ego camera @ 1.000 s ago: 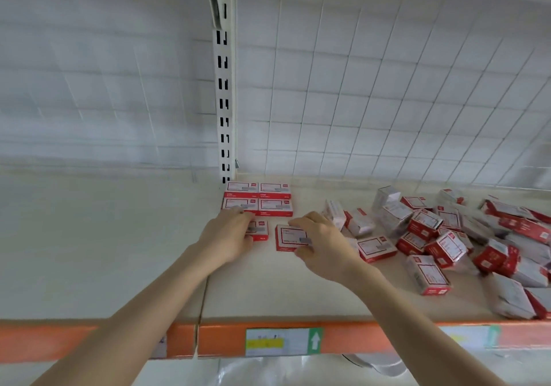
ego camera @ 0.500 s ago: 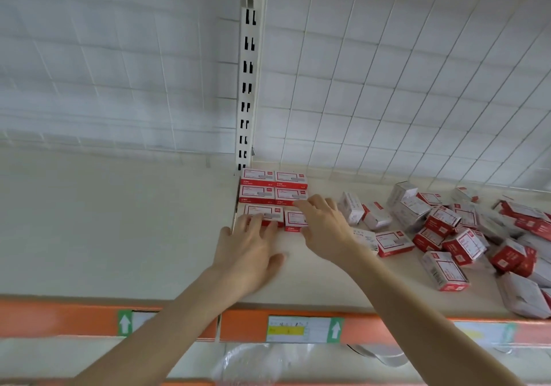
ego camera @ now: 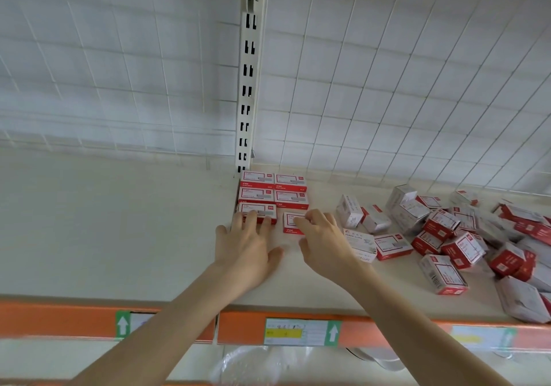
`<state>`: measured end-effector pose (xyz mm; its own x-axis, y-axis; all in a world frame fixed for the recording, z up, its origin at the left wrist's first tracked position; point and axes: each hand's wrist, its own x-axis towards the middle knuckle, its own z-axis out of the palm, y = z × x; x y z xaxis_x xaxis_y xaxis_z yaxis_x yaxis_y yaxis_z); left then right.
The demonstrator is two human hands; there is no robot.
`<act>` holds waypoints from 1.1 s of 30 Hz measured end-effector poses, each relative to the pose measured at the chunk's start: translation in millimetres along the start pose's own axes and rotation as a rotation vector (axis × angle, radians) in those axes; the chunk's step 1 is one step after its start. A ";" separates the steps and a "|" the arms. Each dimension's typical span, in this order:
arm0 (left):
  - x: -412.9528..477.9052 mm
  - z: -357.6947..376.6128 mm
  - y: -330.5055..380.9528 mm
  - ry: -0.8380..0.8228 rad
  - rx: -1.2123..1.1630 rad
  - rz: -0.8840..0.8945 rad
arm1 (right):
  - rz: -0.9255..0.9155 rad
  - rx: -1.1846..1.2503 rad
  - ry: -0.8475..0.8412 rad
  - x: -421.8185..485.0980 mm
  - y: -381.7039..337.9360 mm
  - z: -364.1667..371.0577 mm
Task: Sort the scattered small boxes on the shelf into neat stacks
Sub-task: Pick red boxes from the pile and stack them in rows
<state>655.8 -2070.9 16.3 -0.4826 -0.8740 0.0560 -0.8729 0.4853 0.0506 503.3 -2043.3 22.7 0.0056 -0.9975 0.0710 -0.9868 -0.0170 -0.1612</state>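
Small red-and-white boxes lie flat in a neat block of two columns against the shelf's back corner. My left hand lies flat on the shelf, its straight fingertips pressing the front-left box of that block. My right hand has its fingers curled over the front-right box, which sits a little apart from the row and slightly forward. A loose heap of the same boxes sprawls over the right part of the shelf.
A slotted white upright rises at the back corner, with wire grid panels behind. The shelf's orange front rail carries price labels and green arrow tags. The shelf board left of the block is bare.
The view has tilted slightly. My left hand stays on the front-left box, its fingers further over it. My right hand has drawn back a little on the front-right box, which sits slightly forward.
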 end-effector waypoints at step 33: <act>11.4 -1.2 -11.5 -0.032 -0.014 0.020 | 0.022 0.016 0.099 42.6 3.3 6.2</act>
<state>660.4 -2086.5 17.6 -0.5020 -0.8645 0.0248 -0.8622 0.5025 0.0636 501.3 -2086.3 19.0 -0.0328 -0.9859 0.1643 -0.9838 0.0028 -0.1794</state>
